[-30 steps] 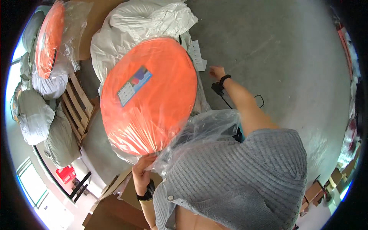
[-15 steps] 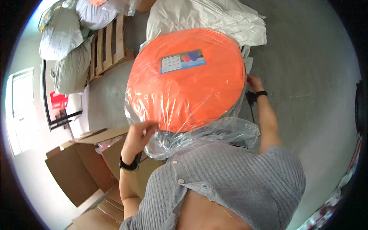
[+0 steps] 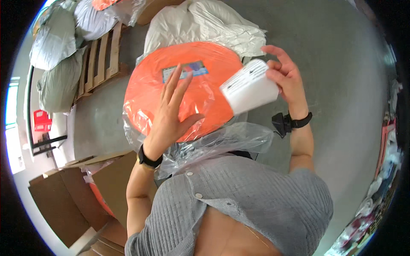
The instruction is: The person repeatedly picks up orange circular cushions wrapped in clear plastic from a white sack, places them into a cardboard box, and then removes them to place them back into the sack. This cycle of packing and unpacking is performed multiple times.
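Note:
A large round orange pack [image 3: 218,59] in clear plastic wrap lies in front of me, with a small colour-printed card [image 3: 198,67] on its top. My left hand [image 3: 168,117] is over the pack's left part, its fingers spread and holding nothing; I cannot tell whether it touches the film. Between thumb and finger, my right hand [image 3: 292,79] pinches a white paper label [image 3: 252,89] with dark print along one edge. The label is raised over the pack's right side. Loose clear plastic [image 3: 247,135] bunches at the pack's near edge, against my body.
A white sack [image 3: 192,23] lies beyond the pack. At far left are a wooden pallet [image 3: 100,57], full sacks [image 3: 60,81] and a red crate [image 3: 42,120]. An open cardboard box [image 3: 60,205] stands at near left. Plastic-wrapped goods [image 3: 363,222] line the right edge.
My right hand has risen from the pack's right edge and now shows a white label in its pinch. My left hand has left the near edge, moved up over the pack and spread.

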The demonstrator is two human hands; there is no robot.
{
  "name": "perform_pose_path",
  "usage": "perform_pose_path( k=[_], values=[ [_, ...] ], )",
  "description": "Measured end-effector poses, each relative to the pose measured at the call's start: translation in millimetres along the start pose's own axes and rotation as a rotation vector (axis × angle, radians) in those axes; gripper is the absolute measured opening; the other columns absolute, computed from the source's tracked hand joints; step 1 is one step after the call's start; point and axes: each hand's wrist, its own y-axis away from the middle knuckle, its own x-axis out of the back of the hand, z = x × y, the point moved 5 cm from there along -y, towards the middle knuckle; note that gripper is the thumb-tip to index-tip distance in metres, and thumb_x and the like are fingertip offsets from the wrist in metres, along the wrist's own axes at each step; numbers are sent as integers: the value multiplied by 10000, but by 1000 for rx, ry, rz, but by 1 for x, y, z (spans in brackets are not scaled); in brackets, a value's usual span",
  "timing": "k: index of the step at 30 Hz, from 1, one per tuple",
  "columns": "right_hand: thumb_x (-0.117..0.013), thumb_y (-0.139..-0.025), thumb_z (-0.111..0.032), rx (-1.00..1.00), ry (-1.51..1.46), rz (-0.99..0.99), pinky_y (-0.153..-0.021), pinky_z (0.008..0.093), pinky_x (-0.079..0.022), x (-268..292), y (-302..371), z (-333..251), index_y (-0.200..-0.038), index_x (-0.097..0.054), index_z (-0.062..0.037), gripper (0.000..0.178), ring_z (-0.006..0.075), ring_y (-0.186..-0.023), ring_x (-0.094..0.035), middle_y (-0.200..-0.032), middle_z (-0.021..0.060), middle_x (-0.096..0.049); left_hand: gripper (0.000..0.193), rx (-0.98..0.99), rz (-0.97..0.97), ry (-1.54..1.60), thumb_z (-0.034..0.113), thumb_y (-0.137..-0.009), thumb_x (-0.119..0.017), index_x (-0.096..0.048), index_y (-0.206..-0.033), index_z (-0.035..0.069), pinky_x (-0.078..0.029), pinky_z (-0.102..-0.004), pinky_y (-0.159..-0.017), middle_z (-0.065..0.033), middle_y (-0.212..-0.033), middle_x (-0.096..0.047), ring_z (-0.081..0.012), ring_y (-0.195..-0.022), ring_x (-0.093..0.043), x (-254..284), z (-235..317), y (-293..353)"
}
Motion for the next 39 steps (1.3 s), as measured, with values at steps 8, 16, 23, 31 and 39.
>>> perform_pose_path(
  k=[8,16,23,31,39],
  values=[
    [-614,-770,-25,155,37,-345,-461,142,-325,-111,-17,-19,-1147,-509,-55,393,-12,-560,-449,-740,-21,-597,271,-182,235,-132,103,-707,-631,-636,-978,113,-253,-468,-1018,-46,-1038,-623,-208,-1050,-550,32,0,18],
    [-620,-780,-30,47,105,-362,-442,148,-358,-142,-21,-20,-1027,-566,-48,253,2,-560,-478,-725,-1,-604,179,-78,322,-61,1,-659,-591,-631,-825,56,-346,-445,-956,-51,-723,-624,-197,-679,-593,52,-12,49],
    [-631,-764,-25,384,372,-330,-561,167,-406,-143,-31,-12,-898,-612,-50,138,37,-691,-521,-808,-1,-571,180,26,242,38,-26,-645,-570,-617,-815,11,-398,-417,-906,-96,-701,-610,-240,-666,-597,44,-38,61],
    [-593,-833,-168,300,20,289,-814,334,-451,-39,-75,29,-1277,-331,-45,529,222,-961,-547,-1095,147,-526,258,660,351,977,136,-854,-484,-549,-1057,-10,-460,-387,-826,-116,-1004,-611,-242,-965,-572,102,-165,90],
    [-654,-767,-349,-396,740,148,-945,372,-366,30,-58,206,-1378,-8,-24,947,342,-1131,-452,-1289,262,-361,489,1126,174,806,369,-901,-442,-420,-1218,-2,-333,-507,-953,-136,-1203,-500,-283,-1128,-463,157,-358,46]
  ],
)
